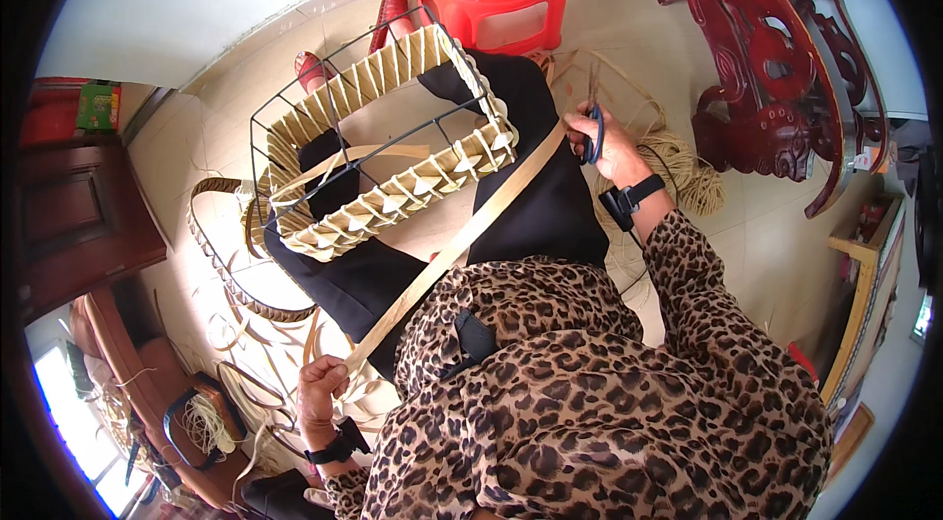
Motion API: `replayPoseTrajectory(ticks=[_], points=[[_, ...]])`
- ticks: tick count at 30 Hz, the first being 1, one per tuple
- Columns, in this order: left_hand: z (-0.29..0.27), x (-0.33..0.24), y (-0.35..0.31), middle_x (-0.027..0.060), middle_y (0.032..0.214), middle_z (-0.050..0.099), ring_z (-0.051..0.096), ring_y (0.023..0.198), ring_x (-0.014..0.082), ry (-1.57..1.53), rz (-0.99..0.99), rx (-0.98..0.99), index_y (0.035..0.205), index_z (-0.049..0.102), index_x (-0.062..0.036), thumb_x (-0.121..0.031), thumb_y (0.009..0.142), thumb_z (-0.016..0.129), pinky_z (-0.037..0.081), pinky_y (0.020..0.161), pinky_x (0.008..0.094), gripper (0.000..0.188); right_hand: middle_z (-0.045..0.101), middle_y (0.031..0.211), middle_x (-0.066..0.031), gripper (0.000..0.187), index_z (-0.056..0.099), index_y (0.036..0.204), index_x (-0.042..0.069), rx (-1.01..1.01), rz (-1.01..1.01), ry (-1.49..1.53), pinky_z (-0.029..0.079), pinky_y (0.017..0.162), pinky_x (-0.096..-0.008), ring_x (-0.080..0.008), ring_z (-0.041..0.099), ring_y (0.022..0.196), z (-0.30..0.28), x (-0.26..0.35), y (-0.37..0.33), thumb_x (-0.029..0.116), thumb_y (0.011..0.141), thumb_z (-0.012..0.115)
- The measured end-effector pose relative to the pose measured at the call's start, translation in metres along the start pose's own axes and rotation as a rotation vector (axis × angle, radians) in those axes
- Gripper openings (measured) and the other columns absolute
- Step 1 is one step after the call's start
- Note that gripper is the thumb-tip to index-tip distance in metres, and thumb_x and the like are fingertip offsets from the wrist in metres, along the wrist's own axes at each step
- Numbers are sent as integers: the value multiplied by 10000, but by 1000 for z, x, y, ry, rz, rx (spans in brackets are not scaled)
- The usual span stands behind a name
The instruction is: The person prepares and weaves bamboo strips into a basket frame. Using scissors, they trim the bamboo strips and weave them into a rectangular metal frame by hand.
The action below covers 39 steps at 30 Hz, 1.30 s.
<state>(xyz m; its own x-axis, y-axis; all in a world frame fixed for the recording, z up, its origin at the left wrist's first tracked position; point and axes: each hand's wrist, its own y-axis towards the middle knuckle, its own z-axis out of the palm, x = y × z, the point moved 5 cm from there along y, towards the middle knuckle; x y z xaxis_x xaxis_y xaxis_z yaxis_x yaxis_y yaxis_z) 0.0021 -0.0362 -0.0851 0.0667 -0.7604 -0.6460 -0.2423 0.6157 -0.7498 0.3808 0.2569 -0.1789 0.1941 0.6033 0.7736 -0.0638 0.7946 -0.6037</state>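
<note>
The largest thing in the work, a rectangular basket frame [398,196], is rested across the black-trousered thighs [545,211]. All four of its sides appear to be faced with a pale band, bound by lashings, so that much can be judged done. The black wires [253,152] beyond the band are left bare, and one loose length [398,150] is seen lying across the inside; by this, the covering is judged to be only partway along. The next largest, a long pale strip [462,242], is held clear of the band and does not look to be worked in yet.

The frame's long axis is set aslant, from near left to far right. Whether its mouth or its base is turned upward cannot be told. The strip is stretched in the same general direction, but more steeply, in front of the frame.

The strip's near end is pinched in the grip of the left hand [322,387]. By the right hand [611,149] the far end is held, thumb pressed to it, with the smallest thing, a pair of dark-handled scissors [593,132], also clasped there, its blades pointed away from the body.
</note>
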Motion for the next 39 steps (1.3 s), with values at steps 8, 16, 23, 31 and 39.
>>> replayPoseTrajectory(ticks=[8, 16, 23, 31, 39], points=[[-12, 4, 0, 3, 510, 479, 383, 431, 61, -31, -89, -6, 699, 560, 6, -54, 735, 520, 282, 430, 186, 81, 504, 654, -29, 309, 440, 842, 121, -39, -152, 388, 382, 430, -237, -138, 497, 534, -15, 4, 26, -14, 661, 652], [-22, 12, 7, 15, 503, 478, 372, 410, 65, -91, -124, -4, 700, 557, 16, -36, 730, 512, 268, 409, 184, 75, 498, 686, -59, 427, 385, 956, 109, -198, -336, 435, 396, 440, -240, -143, 491, 527, -38, 24, 21, -50, 654, 641], [-28, 18, 14, 32, 494, 481, 403, 378, 85, -105, -142, -6, 714, 544, 6, -18, 726, 507, 298, 378, 189, 45, 507, 690, -54, 438, 382, 967, 96, -341, -457, 349, 384, 427, -224, -126, 481, 520, -58, 38, 17, -39, 645, 647], [-19, 1, 22, 9, 507, 456, 366, 418, 65, -5, -79, 72, 683, 535, 2, -83, 734, 531, 276, 416, 192, 99, 500, 678, -58, 431, 389, 950, 93, -388, -529, 259, 375, 410, -215, -127, 486, 509, -91, 60, 17, -65, 640, 644], [-10, -4, 28, -35, 530, 429, 339, 455, 37, -60, -54, 131, 727, 548, -6, -80, 758, 533, 244, 430, 176, 81, 499, 687, -64, 417, 395, 975, 76, -406, -519, 137, 394, 432, -225, -139, 502, 535, -110, 71, 23, -70, 662, 628]])
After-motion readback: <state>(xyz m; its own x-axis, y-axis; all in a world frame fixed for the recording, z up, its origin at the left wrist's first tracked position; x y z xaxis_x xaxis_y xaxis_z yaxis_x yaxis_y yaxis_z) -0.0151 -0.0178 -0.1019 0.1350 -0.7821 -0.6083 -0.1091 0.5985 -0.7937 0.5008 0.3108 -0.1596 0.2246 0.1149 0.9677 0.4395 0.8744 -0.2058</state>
